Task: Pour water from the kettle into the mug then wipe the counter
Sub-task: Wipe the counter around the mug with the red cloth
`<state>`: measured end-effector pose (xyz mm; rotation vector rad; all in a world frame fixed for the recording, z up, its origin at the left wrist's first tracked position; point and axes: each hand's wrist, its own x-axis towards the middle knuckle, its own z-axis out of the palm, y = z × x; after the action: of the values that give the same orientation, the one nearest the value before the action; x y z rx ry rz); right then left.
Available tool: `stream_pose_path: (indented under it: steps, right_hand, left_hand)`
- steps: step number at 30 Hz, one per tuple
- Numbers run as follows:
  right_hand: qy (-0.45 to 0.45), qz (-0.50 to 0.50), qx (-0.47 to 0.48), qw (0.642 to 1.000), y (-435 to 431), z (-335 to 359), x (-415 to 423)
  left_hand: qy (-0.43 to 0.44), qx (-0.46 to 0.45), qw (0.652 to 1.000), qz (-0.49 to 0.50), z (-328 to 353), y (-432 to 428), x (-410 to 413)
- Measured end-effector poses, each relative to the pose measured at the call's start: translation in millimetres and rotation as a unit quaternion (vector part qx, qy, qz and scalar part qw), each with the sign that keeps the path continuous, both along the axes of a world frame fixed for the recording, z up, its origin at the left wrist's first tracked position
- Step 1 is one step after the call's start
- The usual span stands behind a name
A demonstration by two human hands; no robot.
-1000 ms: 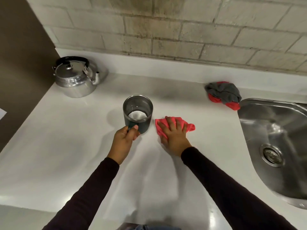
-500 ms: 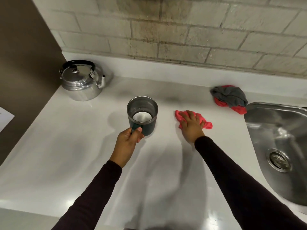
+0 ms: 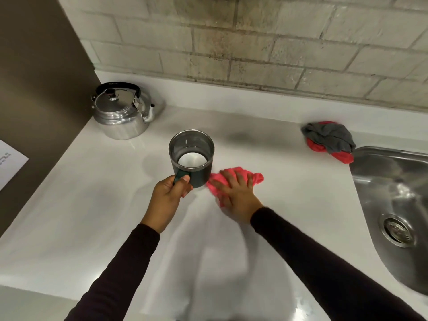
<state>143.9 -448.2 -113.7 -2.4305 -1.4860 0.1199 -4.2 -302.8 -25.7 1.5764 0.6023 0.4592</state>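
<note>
The left hand (image 3: 170,195) grips the handle of the dark steel-lined mug (image 3: 191,157), upright at the middle of the white surface (image 3: 92,205). Just right of it, the right hand (image 3: 236,193) presses flat, fingers spread, on a pink cloth (image 3: 256,177). The steel kettle (image 3: 121,112) stands at the back left corner. A grey-and-red rag (image 3: 328,140) lies beside the sink (image 3: 393,205).

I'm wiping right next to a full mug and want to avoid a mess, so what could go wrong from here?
1. The pink cloth under the right hand sits right against the mug; a sideways swipe could bump it and slosh the water inside.
2. The left hand holds the mug only by its handle, so a hard nudge might tip it across the counter.
</note>
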Motion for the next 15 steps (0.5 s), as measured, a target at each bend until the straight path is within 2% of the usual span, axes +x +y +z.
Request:
stream_pose_path:
  steps: [6,9,11,13,15]
  right_hand:
    - [-0.018,0.014,0.011,1.000,-44.0,-2.9,-10.6]
    - [-0.001,-0.008,-0.030,1.000,-47.6,1.7,18.7]
    - [0.061,-0.061,-0.029,0.996,-41.1,7.2,45.6]
    - [0.139,-0.129,0.019,0.982,-26.1,11.7,67.1]
    - [0.173,-0.163,0.038,0.971,-4.3,13.3,82.1]
  left_hand:
    - [0.001,-0.006,1.000,-0.003,-1.2,0.7,-0.9]
    - [0.005,0.000,1.000,0.005,-3.8,0.6,-2.5]
    - [0.006,0.001,1.000,0.006,-5.3,0.1,-4.3]
    - [0.006,0.001,1.000,0.007,-5.5,-0.7,-7.0]
    - [0.005,-0.005,1.000,0.008,-4.3,-2.5,-9.5]
